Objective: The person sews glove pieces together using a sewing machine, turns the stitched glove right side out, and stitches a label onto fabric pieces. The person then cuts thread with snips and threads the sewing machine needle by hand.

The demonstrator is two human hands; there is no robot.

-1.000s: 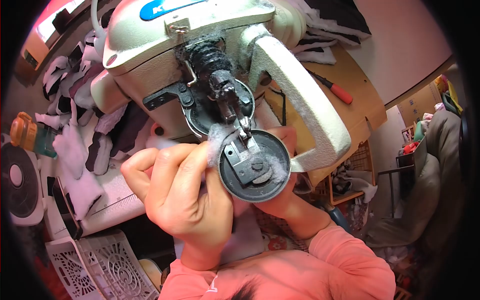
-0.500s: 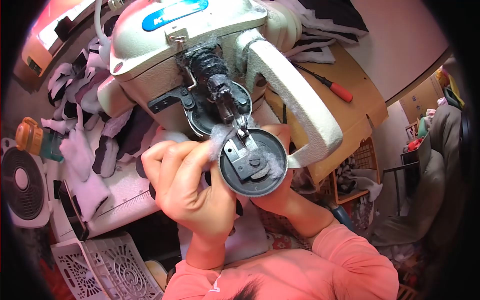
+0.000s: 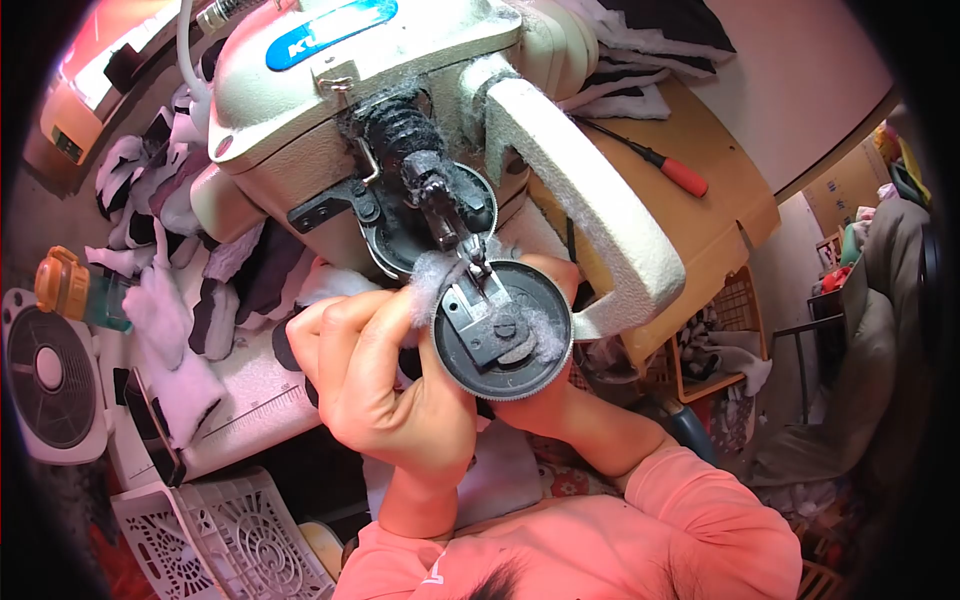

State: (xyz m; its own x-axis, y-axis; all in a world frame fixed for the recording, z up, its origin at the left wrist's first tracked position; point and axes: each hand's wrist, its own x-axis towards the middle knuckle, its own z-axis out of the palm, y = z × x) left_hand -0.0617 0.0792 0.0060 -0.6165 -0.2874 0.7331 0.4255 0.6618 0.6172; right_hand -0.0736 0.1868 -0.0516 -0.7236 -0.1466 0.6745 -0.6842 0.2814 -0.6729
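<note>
A cream fur sewing machine (image 3: 290, 130) with a blue label and a lint-covered needle mechanism fills the upper middle. Below the needle sits its round black toothed disc (image 3: 465, 375), with grey lint on the face. My left hand (image 3: 390, 370) is closed at the disc's left edge, fingers bent and pinched on fluffy white plush fabric (image 3: 430, 280). Behind the disc is my right hand (image 3: 530, 405); the disc covers most of it, and only a fingertip shows past the upper right rim. What its fingers hold is hidden.
Black-and-white plush pieces (image 3: 210, 310) lie piled left, more at the upper right. A red-handled screwdriver (image 3: 683, 177) lies on cardboard (image 3: 740, 200). An orange-lidded bottle (image 3: 62, 285), a fan (image 3: 50, 370) and a white plastic basket (image 3: 235, 530) stand left. The machine's thick curved arm (image 3: 610, 190) stands right of the disc.
The machine and disc have shifted slightly left in view, with the disc a little lower. Both hands keep almost the same grip and place at the disc.
</note>
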